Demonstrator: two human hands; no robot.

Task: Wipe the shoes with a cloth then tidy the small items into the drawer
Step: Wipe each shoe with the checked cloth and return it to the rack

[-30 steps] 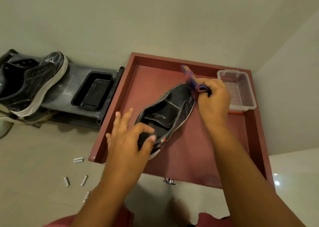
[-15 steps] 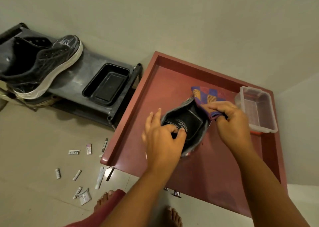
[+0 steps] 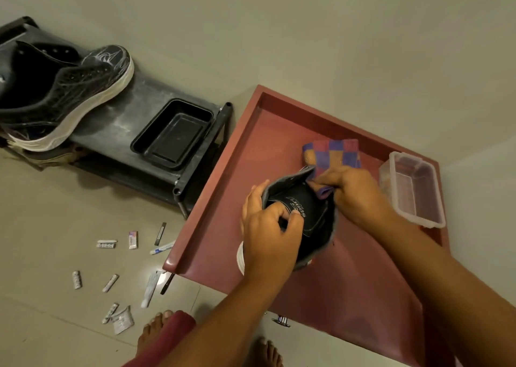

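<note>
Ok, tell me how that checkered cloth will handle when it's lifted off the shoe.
The checkered cloth looks floppy: it folds and bunches where the right hand pinches it. Probably light, likely to drape over the shoe rather than slide.

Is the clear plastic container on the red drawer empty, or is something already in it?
Empty, as far as can be seen: the clear container has no lid on and only the red drawer shows through its bottom.

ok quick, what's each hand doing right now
left hand: grips the dark shoe, thumb inside its opening
right hand: holds the checked cloth against the shoe
</note>
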